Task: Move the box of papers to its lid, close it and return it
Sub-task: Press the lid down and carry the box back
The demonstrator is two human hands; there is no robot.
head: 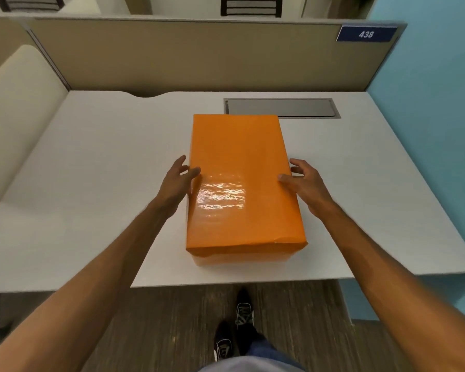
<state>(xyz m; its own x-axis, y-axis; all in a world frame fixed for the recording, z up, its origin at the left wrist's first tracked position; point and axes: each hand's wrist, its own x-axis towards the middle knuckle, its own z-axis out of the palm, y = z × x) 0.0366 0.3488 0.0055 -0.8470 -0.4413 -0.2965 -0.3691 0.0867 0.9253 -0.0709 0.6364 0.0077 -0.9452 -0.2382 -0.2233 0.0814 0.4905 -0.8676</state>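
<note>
The left hand (178, 181) is spread wide against the left side of the orange box (242, 183), its thumb lying on the top edge and its fingers beside the wall — whether they press the side cannot be told. The right hand (306, 183) mirrors it on the right side, fingers apart, thumb on the glossy top and the other fingers curled just past the edge. Neither hand is closed around anything. The box stands flat with its lid on, near the middle of the white desk (91, 170), its long side running from near to far. Its far end touches the edge of a grey cable hatch (306, 108) set in the desk. Behind rises a beige partition (172, 55) with a blue plate (365, 34) reading 438 at the far right.
</note>
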